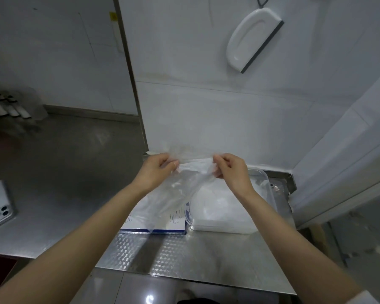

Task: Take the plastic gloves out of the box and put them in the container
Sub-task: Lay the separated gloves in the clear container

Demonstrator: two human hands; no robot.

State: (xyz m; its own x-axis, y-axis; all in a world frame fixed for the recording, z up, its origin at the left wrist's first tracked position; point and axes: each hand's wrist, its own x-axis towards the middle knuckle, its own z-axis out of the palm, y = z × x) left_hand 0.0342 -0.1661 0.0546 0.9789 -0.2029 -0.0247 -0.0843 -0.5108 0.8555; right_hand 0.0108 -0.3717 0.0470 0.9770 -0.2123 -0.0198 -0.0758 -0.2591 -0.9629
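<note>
Both hands held the plastic gloves (184, 183) up above the far right corner of the worktop (184, 255). The left hand (156, 172) pinched the upper edge at one side and the right hand (233, 172) pinched it at the other. Each grip was closed on the thin film, which was stretched between them while the rest hung down over the box (176, 226). Whether this was one glove or several stuck together could not be told. The container (219, 228) stood just right of the box, near the wall, with a pale heap of gloves already inside.

To finish the step well, the gloves would probably need carrying right and lowering with the hanging end first, so the film folded into the container rather than over its rim. Such film likely clings to skin, so letting go one side at a time should help.

The box top showed outline drawings of glove fingers and a blue band along its near edge, but no lettering was legible. A small yellow sticker (112, 16) on the wall was unreadable.
</note>
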